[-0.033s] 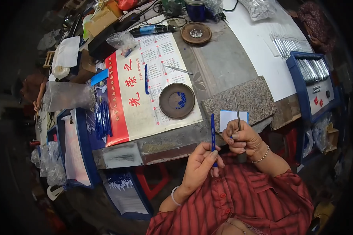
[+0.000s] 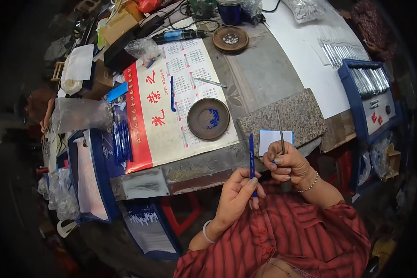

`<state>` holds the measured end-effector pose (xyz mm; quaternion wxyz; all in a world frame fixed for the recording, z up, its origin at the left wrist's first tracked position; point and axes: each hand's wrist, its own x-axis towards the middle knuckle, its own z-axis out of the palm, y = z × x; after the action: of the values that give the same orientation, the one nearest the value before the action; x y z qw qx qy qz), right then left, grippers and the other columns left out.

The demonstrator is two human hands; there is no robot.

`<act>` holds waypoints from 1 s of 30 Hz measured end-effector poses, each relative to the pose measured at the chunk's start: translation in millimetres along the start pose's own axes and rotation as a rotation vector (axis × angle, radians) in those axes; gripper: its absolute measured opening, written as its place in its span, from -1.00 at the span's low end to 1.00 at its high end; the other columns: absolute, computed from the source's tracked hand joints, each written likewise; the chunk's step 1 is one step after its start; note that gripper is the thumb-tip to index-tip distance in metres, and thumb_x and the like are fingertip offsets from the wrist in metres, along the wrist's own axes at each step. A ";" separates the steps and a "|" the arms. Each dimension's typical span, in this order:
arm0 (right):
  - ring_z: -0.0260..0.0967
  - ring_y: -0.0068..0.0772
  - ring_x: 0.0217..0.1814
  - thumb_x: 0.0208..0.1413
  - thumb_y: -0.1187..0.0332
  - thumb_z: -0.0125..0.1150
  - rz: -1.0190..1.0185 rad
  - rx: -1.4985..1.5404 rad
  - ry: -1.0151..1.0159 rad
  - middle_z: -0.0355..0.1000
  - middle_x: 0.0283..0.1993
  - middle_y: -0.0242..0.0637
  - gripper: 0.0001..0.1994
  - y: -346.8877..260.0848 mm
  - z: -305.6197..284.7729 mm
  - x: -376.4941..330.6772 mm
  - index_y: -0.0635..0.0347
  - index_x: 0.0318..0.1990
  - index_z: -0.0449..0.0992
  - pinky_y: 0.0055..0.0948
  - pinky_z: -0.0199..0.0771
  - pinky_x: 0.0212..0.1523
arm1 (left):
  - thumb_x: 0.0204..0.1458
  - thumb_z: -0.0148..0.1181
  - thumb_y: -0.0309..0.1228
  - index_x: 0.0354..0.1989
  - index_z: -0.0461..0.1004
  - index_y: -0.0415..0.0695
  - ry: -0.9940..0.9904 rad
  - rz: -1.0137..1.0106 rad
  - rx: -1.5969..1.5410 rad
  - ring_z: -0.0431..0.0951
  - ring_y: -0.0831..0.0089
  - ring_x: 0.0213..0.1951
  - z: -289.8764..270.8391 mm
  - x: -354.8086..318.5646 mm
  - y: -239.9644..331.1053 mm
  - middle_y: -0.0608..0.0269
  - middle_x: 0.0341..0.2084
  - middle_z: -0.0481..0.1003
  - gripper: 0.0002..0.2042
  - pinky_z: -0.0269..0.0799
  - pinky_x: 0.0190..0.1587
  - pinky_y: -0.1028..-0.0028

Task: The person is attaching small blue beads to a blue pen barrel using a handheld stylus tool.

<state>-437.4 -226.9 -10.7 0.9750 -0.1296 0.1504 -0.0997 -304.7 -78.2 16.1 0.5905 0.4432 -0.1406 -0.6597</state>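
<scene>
My left hand (image 2: 237, 191) is closed round a slim blue pen-like stick (image 2: 251, 155), held upright with its narrow end up. Close beside it, my right hand (image 2: 288, 166) grips a thin metal rod tool (image 2: 281, 126) that points up and away. A small blue piece (image 2: 273, 161) shows at the right fingertips; its shape is too small to make out. Beyond the hands, a round brown dish (image 2: 193, 121) holds many tiny blue parts. Another blue stick (image 2: 173, 95) lies on the calendar sheet (image 2: 148, 139) left of the dish.
A speckled stone slab (image 2: 306, 116) bears a small white pad (image 2: 268, 139). At right, a blue tray (image 2: 352, 92) holds silvery sticks. A second brown dish (image 2: 241, 46) with shiny bits and a blue-black power tool (image 2: 180, 35) lie farther back. Blue sticks (image 2: 122, 141) are bundled at left.
</scene>
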 end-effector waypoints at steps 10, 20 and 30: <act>0.02 -0.76 -0.75 -0.01 0.58 0.07 -0.098 0.012 0.038 0.34 -0.38 -0.18 -0.92 2.7 -3.9 -10.1 0.25 -0.35 0.32 -0.71 0.14 -0.75 | 0.19 -0.11 -0.42 -0.06 0.23 -0.23 -0.002 -0.012 0.038 0.38 0.66 -0.61 10.9 4.8 -5.6 0.22 -0.47 0.44 -0.79 0.30 -0.53 0.70; -0.02 -0.75 -0.79 0.00 0.60 0.04 -0.040 0.276 -0.287 0.30 -0.39 -0.18 -0.79 1.3 -18.4 -11.2 0.24 -0.20 0.22 -0.69 0.08 -0.80 | 0.16 -0.10 -0.48 0.02 0.19 -0.26 -0.026 -0.020 0.068 0.40 0.63 -0.56 18.7 7.4 -1.4 0.18 -0.41 0.44 -0.73 0.34 -0.48 0.67; -0.03 -0.77 -0.80 0.02 0.58 0.02 -0.072 0.456 -0.415 0.27 -0.42 -0.22 -0.74 4.5 -26.4 -10.2 0.25 -0.11 0.21 -0.72 0.11 -0.81 | 0.14 -0.10 -0.52 -0.02 0.21 -0.28 0.006 -0.065 0.085 0.41 0.55 -0.65 23.2 10.7 2.1 0.14 -0.47 0.44 -0.76 0.35 -0.58 0.64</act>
<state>-454.6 -226.2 -33.5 0.9847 0.0698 -0.0827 -0.1368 -319.8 -96.3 26.3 0.5499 0.4739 -0.1523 -0.6707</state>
